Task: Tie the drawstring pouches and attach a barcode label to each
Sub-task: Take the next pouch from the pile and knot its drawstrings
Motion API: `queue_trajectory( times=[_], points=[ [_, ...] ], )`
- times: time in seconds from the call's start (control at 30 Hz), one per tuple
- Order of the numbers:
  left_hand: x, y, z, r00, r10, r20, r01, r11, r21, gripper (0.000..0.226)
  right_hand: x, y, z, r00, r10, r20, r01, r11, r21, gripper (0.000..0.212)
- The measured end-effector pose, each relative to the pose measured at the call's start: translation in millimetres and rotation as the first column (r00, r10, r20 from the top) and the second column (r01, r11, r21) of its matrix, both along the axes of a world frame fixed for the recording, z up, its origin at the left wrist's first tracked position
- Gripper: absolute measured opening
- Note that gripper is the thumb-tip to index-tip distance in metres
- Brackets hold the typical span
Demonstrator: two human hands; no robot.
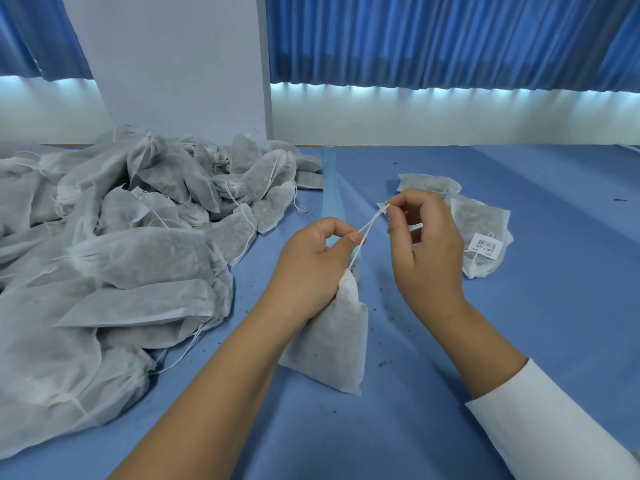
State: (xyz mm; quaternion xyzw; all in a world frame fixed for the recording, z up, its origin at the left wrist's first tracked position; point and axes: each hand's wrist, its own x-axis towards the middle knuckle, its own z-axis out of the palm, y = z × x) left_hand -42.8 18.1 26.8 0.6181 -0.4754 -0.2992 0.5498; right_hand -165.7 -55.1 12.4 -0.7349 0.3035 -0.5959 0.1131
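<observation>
The pile (pixel 121 258) lies at nine o'clock. At centre the pouch (pixel 332 341) hangs from the left hand (pixel 311 268), which grips its neck and pinches the string (pixel 372 220). The right hand (pixel 426 247) pinches the other end. A slipping pinch (thin cord) could slacken the tie.

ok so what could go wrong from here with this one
The thin drawstring is pinched only at the fingertips of the right hand; it may slip before a knot forms. The left hand grips the pouch at its neck, and specks dot the table, so a hard tug might shed more.
</observation>
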Motion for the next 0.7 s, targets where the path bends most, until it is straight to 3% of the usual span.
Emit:
queue_trajectory(
  times=[0.13,0.23,0.5,0.7],
  points=[
    [9.8,-7.6,-8.0,0.979,0.204,0.003,-0.204,0.979,-0.020,0.022,2.1,8.3,2.3,0.993,0.102,0.063,-0.103,0.995,0.008,0.008],
    [19.1,-12.7,-10.8,0.939,0.334,-0.078,-0.335,0.942,0.008,0.024,5.8,18.8,3.4,0.981,0.181,0.067,-0.178,0.983,-0.049,0.008],
    [40.7,-16.3,-10.4,0.787,0.493,-0.371,-0.520,0.854,0.030,0.027,15.4,36.2,-5.3,0.929,0.342,-0.142,-0.361,0.922,-0.138,0.004],
    [56.3,-18.2,-8.0,0.591,0.515,-0.621,-0.544,0.823,0.165,0.025,23.7,41.9,-15.3,0.851,0.403,-0.337,-0.423,0.906,0.017,0.004]
  ],
)
